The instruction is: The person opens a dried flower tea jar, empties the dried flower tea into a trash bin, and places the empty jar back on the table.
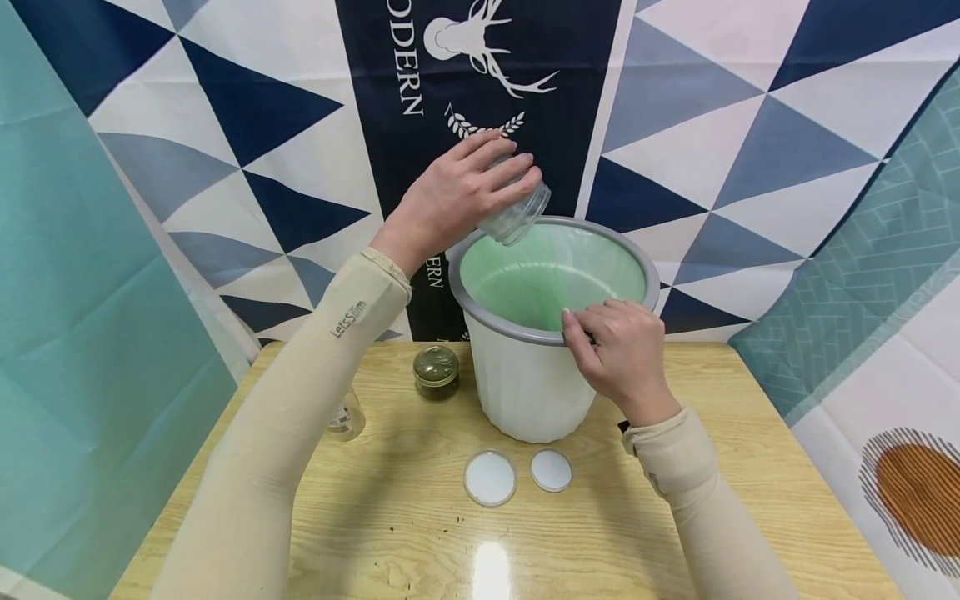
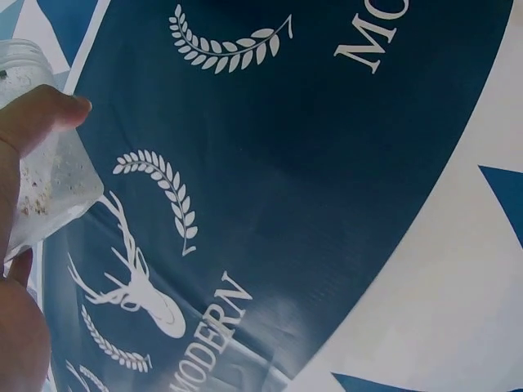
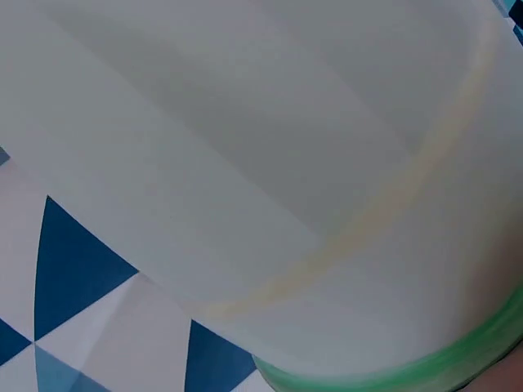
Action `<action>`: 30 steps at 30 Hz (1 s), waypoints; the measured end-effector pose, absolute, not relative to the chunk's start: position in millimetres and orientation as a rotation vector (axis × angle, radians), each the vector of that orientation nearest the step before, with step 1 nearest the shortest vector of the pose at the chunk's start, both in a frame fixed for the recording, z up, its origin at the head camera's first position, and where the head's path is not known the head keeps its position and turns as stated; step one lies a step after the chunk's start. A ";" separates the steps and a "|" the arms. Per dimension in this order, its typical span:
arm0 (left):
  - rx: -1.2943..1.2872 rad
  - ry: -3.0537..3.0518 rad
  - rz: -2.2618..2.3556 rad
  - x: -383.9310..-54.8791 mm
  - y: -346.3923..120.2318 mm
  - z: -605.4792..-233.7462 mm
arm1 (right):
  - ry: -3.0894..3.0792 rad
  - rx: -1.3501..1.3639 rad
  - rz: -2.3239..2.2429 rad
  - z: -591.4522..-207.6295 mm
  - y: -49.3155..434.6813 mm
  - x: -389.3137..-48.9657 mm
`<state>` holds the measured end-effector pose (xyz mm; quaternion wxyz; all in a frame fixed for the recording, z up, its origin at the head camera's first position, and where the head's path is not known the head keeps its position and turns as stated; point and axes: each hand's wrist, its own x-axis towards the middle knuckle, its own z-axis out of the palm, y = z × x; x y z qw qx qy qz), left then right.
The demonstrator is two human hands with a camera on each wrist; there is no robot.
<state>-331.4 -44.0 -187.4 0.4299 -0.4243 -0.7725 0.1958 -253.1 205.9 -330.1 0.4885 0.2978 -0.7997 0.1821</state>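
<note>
My left hand (image 1: 467, 187) grips a clear plastic jar (image 1: 517, 212), tipped with its mouth down over the near-left rim of a white trash bin (image 1: 528, 387). Small brown specks cling inside the jar (image 2: 41, 192) in the left wrist view. The bin has a grey rim and a pale green interior. On the bin's near-right rim, my right hand (image 1: 618, 354) grips the edge, its fingers curled over it. The right wrist view is filled by the bin's white side (image 3: 245, 188), and only a sliver of that hand shows at the corner.
Two round white lids (image 1: 490, 478) (image 1: 551, 470) lie on the wooden table (image 1: 420, 542) before the bin. Left of the bin stands a small jar with a brassy lid (image 1: 436, 367). A clear container (image 1: 347, 421) is partly behind my left forearm. Patterned cloth hangs behind.
</note>
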 end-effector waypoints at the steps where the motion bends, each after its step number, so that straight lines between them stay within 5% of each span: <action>1: -1.054 -1.928 0.469 -330.9 -45.4 -188.1 | -1.946 0.722 0.455 -330.2 206.0 -252.3; 17: -0.883 -2.085 -0.285 -286.2 -97.5 -229.3 | -1.840 0.771 0.770 -316.7 192.7 -235.1; 30: -0.970 -2.002 -0.730 -230.1 -115.9 -297.0 | -1.874 1.192 0.920 -305.7 141.9 -206.6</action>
